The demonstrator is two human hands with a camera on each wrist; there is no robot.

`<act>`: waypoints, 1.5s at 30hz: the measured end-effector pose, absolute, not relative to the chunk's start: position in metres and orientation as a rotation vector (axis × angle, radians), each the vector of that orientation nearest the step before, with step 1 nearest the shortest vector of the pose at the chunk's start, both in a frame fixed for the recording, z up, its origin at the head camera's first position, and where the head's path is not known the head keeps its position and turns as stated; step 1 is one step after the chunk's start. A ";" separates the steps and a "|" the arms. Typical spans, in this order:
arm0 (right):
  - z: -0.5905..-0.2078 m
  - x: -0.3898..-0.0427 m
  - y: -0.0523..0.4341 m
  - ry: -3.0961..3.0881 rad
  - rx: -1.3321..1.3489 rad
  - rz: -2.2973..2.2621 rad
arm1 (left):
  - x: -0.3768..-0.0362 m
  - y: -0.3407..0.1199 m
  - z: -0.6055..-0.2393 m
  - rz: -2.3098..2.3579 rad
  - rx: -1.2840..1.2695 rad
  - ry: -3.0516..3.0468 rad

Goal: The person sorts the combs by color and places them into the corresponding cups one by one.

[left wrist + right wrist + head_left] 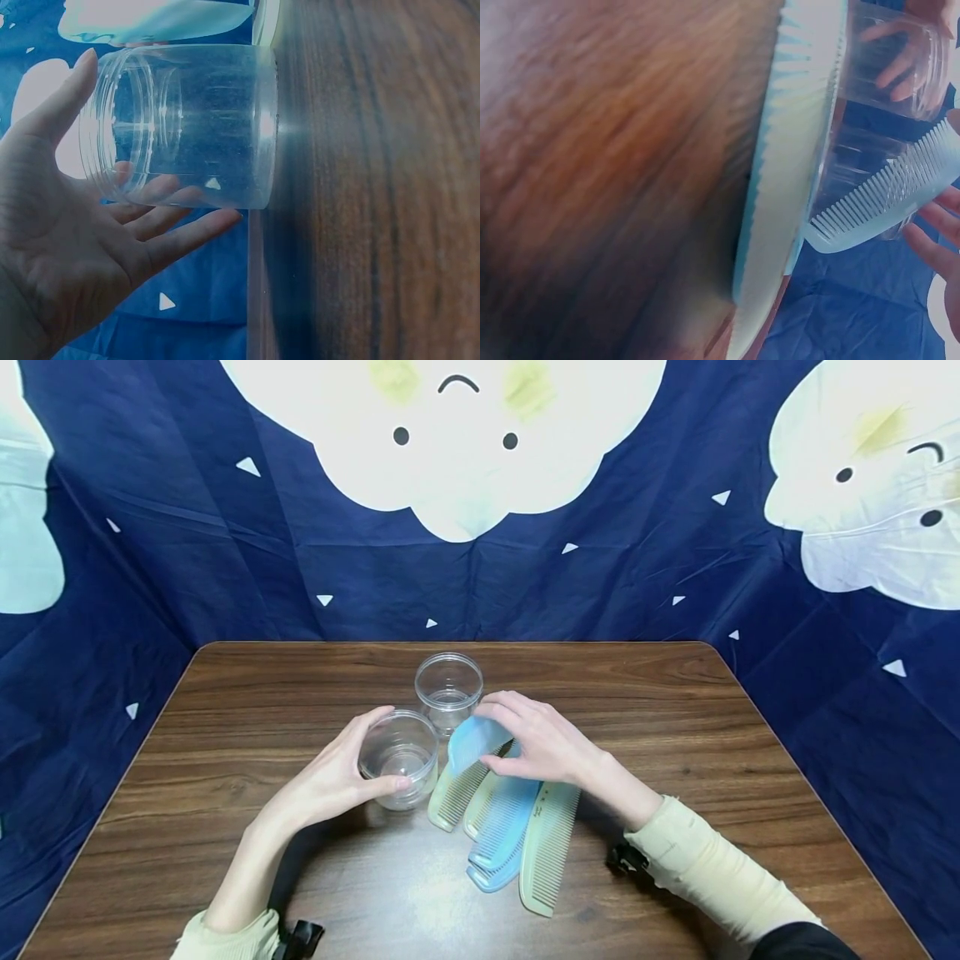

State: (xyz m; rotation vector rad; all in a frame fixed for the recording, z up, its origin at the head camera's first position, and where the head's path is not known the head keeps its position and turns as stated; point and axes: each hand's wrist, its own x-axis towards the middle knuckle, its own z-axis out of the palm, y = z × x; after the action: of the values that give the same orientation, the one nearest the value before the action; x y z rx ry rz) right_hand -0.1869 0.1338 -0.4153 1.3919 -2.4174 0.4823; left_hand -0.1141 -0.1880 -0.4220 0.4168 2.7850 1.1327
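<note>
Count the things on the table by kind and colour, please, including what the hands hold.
Clear plastic jars: 2, one held by the left hand
Blue combs: 3, one held by the right hand
Green combs: 3
Total: 8
The combs overlap, so their counts are the best reading.

the 2 jars [400,758] [448,687] are clear, glossy plastic with ribbed rims. the combs [501,814] are smooth, matt-looking plastic, pale blue and pale green. the worktop [225,760] is dark wood-grain with a slight sheen. the backdrop [187,543] is creased cloth.
</note>
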 end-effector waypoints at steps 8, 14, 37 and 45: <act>-0.408 -0.185 0.132 -2.396 1.305 0.785 | -0.113 -0.188 -0.422 1.150 0.422 2.782; -0.399 -0.184 0.130 -2.380 1.241 1.052 | -0.114 -0.190 -0.422 1.161 0.403 2.773; -0.355 -0.179 0.089 -2.097 1.012 1.675 | -0.118 -0.196 -0.424 1.157 0.405 2.757; -0.347 -0.171 0.063 -2.030 1.005 1.800 | -0.119 -0.195 -0.425 1.192 0.439 2.741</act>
State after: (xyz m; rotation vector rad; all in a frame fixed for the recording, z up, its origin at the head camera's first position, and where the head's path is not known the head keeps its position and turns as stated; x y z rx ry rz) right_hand -0.1705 0.0629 -0.3467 1.0046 -2.0295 1.8000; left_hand -0.1187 -0.1950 -0.4252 0.4394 2.7407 1.1918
